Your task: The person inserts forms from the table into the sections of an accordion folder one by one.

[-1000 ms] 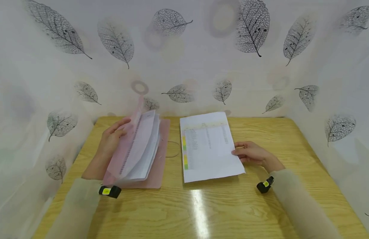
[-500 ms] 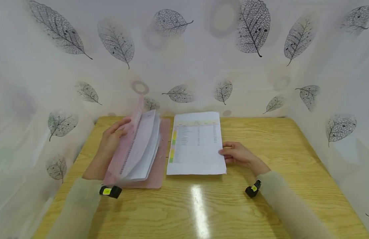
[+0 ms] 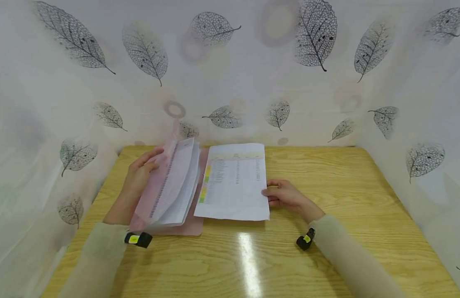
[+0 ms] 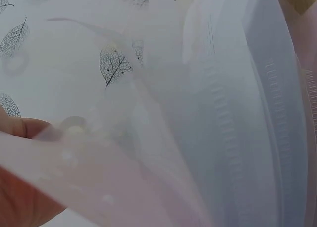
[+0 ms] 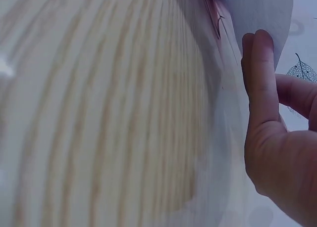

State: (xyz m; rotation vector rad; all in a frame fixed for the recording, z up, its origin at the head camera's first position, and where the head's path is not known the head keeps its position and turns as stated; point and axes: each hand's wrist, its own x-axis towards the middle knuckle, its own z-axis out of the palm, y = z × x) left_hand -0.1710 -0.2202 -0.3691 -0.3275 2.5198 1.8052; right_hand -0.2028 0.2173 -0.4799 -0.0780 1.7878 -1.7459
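Note:
On the left of the table a pink ring-bound folder (image 3: 155, 192) stands partly open, its front cover raised and its clear, paper-filled sleeves (image 3: 177, 178) fanned out. My left hand (image 3: 138, 178) pinches that cover between thumb and fingers; the left wrist view shows the translucent pink cover (image 4: 109, 182) in front of the thumb side of the hand. A white printed sheet (image 3: 233, 203) with a table and yellow and green cells overlaps the folder's right side. By its right edge my right hand (image 3: 287, 195) pinches this sheet, thumb on top. In the right wrist view, fingers (image 5: 262, 83) lie against the paper.
The wooden table (image 3: 319, 165) extends right and in front of the folder, with a bright reflection near the middle. White leaf-patterned cloth (image 3: 230, 74) closes in the back and both sides. A small black camera (image 3: 138, 239) sits at each wrist.
My right hand has carried the sheet leftward from beside the folder until its left edge overlaps the folder's back cover. My left hand and the raised cover have stayed in place.

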